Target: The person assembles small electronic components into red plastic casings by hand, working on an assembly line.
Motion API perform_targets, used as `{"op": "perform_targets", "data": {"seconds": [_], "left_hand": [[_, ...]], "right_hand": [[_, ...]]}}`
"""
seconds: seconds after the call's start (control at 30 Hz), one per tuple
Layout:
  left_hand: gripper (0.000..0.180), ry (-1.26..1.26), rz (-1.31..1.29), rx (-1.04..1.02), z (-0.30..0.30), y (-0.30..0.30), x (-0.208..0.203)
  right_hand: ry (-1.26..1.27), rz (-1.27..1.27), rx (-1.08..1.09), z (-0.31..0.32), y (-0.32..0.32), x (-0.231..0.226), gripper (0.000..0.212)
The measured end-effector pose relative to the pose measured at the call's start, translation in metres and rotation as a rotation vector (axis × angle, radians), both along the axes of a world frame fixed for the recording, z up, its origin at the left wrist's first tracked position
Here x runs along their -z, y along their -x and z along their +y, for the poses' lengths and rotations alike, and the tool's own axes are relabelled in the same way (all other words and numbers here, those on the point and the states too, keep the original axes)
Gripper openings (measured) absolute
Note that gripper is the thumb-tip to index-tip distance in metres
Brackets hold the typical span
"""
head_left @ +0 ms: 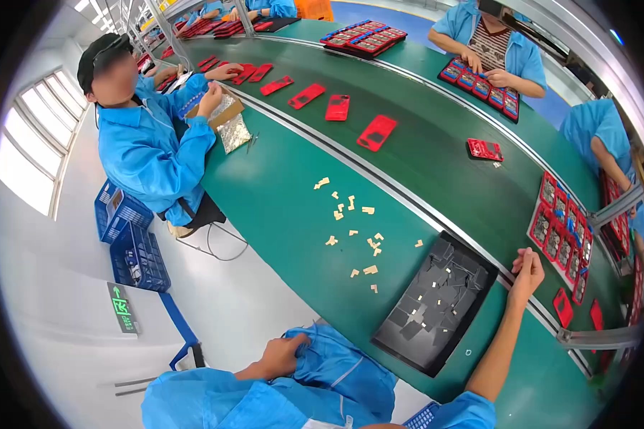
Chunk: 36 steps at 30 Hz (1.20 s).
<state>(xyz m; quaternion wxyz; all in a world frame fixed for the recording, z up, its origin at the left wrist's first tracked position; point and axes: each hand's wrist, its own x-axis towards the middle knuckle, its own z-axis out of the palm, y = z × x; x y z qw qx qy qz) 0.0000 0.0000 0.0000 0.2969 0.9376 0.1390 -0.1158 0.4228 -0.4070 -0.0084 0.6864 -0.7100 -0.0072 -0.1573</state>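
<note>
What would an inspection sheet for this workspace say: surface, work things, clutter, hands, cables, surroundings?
Surface: green table running alongside a darker green belt.
Work things: black tray on the table, holding dark flat pieces; red phone-shaped parts on the belt.
Clutter: beige pieces scattered on the table, mostly left of the tray.
Hands: left hand on the wearer's blue clothing, grip unclear; right hand beside the tray, fingers curled, no object visible in it.
Cables: thin dark loop by the seat at left, possibly a cable.
Surroundings: co-worker at left, others across the belt; blue crates on the floor.
</note>
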Motion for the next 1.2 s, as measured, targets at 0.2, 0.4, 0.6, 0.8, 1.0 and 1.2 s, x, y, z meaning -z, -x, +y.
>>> {"op": "perform_targets", "data": {"seconds": [0.2,0.4,0.6,0.8,1.0,1.2], "left_hand": [[0.037,0.048,-0.036,-0.013,-0.041,-0.012,0.015],[0.037,0.056,-0.045,-0.02,-0.042,-0.012,0.019],[0.04,0.049,-0.016,-0.007,-0.042,-0.013,0.014],[0.042,0.046,0.018,-0.008,-0.041,-0.015,0.009],[0.043,0.046,0.038,-0.002,-0.043,-0.007,0.009],[0.041,0.088,0.008,0.074,-0.037,-0.009,0.015]], "right_hand": [[0.072,-0.033,-0.017,-0.034,-0.012,-0.028,0.033],[0.097,-0.023,0.021,-0.042,-0.015,-0.028,0.032],[0.086,-0.03,-0.004,-0.041,-0.016,-0.026,0.034],[0.071,-0.016,0.003,-0.041,-0.018,-0.025,0.034],[0.066,-0.033,-0.01,-0.041,-0.018,-0.023,0.034],[0.163,0.032,0.074,-0.059,-0.005,-0.019,0.032]]}}
